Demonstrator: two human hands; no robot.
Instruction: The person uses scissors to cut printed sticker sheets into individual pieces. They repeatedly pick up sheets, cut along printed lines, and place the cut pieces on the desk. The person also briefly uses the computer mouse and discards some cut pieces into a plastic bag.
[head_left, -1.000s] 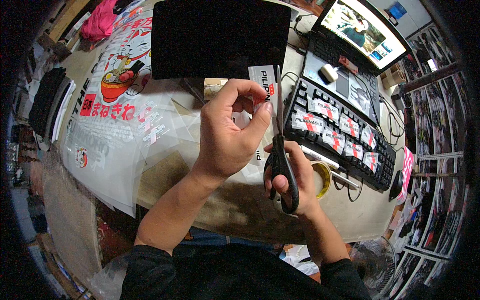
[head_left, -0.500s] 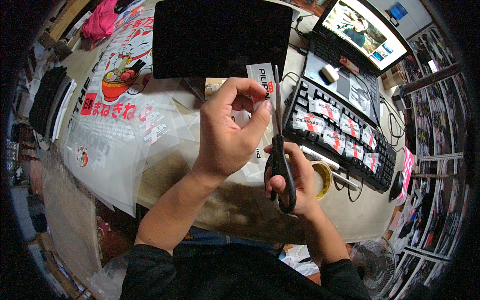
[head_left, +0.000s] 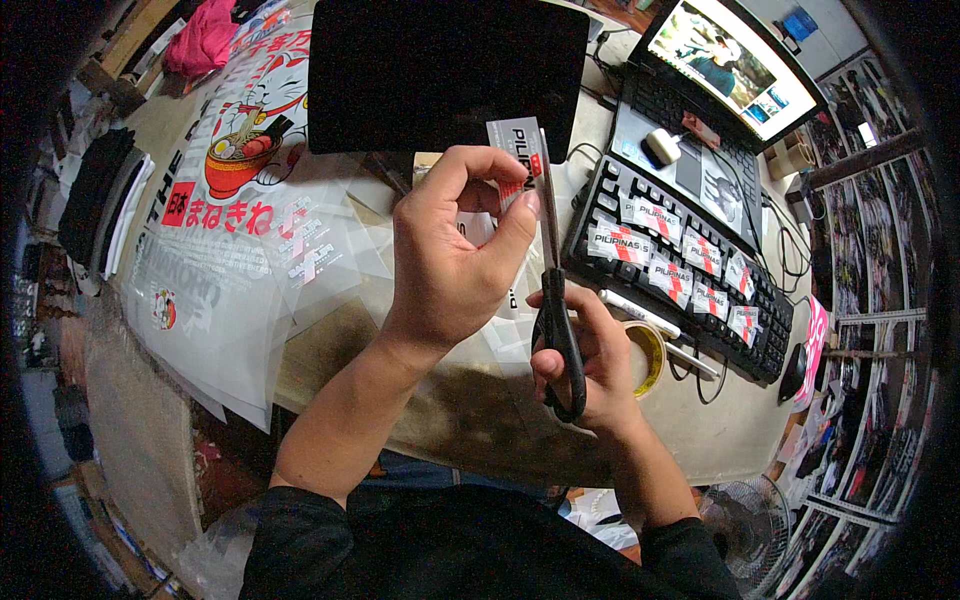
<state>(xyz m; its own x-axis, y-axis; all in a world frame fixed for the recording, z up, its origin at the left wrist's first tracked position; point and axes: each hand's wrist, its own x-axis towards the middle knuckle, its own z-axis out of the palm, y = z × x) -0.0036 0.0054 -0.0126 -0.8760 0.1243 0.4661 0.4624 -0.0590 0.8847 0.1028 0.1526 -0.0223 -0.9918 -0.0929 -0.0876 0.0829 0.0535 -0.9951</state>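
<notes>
My left hand [head_left: 450, 255] is closed, pinching a small clear film piece [head_left: 510, 132] with dark lettering and a red mark between thumb and forefinger. Its lower part is hidden behind my fingers. My right hand [head_left: 608, 385] grips black-handled scissors [head_left: 562, 345], blades pointing up and away from me. Those blades run along the right edge of the film piece; whether they touch it I cannot tell. Several similar cut pieces [head_left: 668, 280] lie on the black keyboard [head_left: 598, 192] to the right.
Printed film sheets [head_left: 225, 330] cover the table's left side. A dark flat panel [head_left: 440, 75] stands behind my hands. Right of them are a tape roll [head_left: 648, 360], a white marker [head_left: 638, 312], an open laptop [head_left: 735, 70], a white charger [head_left: 661, 146] and a black mouse [head_left: 793, 372].
My left hand and the film piece have shifted slightly up and to the left. The scissor blades have tipped a little leftward, staying beside the piece's edge.
</notes>
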